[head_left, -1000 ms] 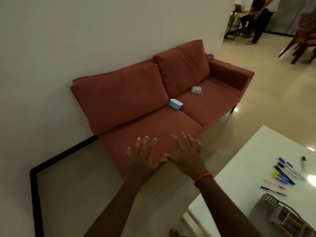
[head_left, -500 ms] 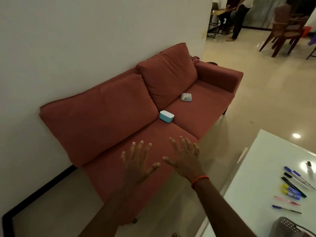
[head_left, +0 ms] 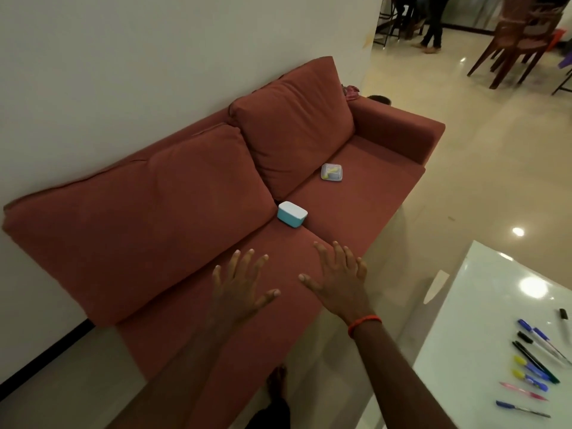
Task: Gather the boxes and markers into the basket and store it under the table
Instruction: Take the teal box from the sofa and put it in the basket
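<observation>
A teal box with a white lid (head_left: 292, 213) lies on the red sofa (head_left: 356, 209) at the seam between the two seat cushions. A clear box with yellow inside (head_left: 331, 172) rests farther back on the right seat. Several markers and pens (head_left: 535, 360) lie on the white table (head_left: 483, 305) at the lower right. My left hand (head_left: 240, 286) and my right hand (head_left: 339, 278) hover side by side over the near seat, fingers spread, holding nothing, short of the teal box. The basket is out of view.
The sofa stands against a white wall. Beige tiled floor runs between the sofa and the table. Brown chairs (head_left: 520, 38) and a person's legs (head_left: 431, 29) are at the far back right. My foot (head_left: 277, 382) shows beside the sofa's front edge.
The view has moved closer to the sofa and to the right. Both hands stay spread and have drawn nearer to the teal box. The basket has dropped out of the frame.
</observation>
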